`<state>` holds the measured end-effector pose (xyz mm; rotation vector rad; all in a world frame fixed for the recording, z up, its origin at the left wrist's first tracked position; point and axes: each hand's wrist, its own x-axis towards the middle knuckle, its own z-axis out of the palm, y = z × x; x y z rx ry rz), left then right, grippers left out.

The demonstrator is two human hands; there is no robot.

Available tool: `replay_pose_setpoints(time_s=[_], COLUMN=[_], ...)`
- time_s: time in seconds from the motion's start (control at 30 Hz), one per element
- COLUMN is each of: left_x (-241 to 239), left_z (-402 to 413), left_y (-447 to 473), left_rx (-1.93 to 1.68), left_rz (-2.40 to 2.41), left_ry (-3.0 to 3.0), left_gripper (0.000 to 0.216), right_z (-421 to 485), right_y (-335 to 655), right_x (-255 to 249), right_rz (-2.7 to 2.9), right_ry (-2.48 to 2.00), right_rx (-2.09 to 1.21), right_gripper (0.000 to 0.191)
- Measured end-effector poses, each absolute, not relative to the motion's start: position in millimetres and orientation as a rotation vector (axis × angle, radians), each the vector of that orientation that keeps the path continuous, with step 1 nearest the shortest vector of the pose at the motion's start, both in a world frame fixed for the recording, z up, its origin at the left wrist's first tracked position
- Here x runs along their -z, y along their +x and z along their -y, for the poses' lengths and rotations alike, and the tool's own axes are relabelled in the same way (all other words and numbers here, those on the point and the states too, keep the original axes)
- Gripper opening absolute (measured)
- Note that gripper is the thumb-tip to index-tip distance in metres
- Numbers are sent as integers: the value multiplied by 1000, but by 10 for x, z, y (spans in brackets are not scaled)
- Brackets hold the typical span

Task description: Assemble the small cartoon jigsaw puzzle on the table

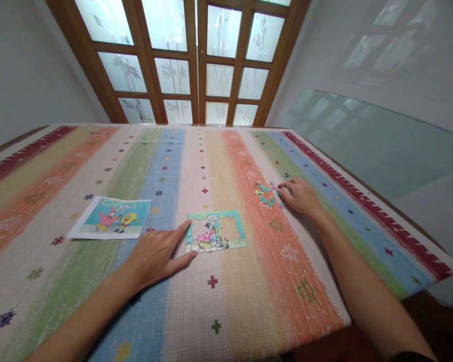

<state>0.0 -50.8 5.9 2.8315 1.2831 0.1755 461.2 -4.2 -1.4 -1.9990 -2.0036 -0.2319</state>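
A small, partly assembled jigsaw puzzle [216, 231] with a teal border lies on the striped tablecloth [219, 301]. My left hand [156, 254] rests flat beside its left edge, index finger and thumb spread and touching the puzzle's corner. A little pile of loose puzzle pieces [265, 193] sits to the right. My right hand [300, 196] lies over the pile's right side, fingers curled onto the pieces; whether it holds one is hidden.
A cartoon reference picture [111, 217] lies on the cloth at the left. The table's right edge [381, 211] runs along a glass panel [381, 146]. Wooden-framed frosted windows [196, 60] stand behind the table.
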Motion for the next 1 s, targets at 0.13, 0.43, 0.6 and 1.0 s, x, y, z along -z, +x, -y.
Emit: replay_pose_setpoints(time_s=[0.13,0.43,0.6,1.0], left_x=[-58,-77,-78,-92], left_z=[508,520,519,525], left_y=[-3,15,13,20], left_rx=[-195,-151,-172,-128], left_rz=[-1273,-1267,-1261,-1273], left_ry=[2834,2842,2822,2822], left_gripper=[70,70,69,69], right_z=[-6,-32,-56,-41], right_y=[4588,4562,4535,4548], right_x=[56,27,34,-25], right_rz=[1929,1874,1810,1546], right_ry=[-1984,-1955,-1936,-1829], right_rx=[215,86,8,-385], right_gripper=[34,29,27,35])
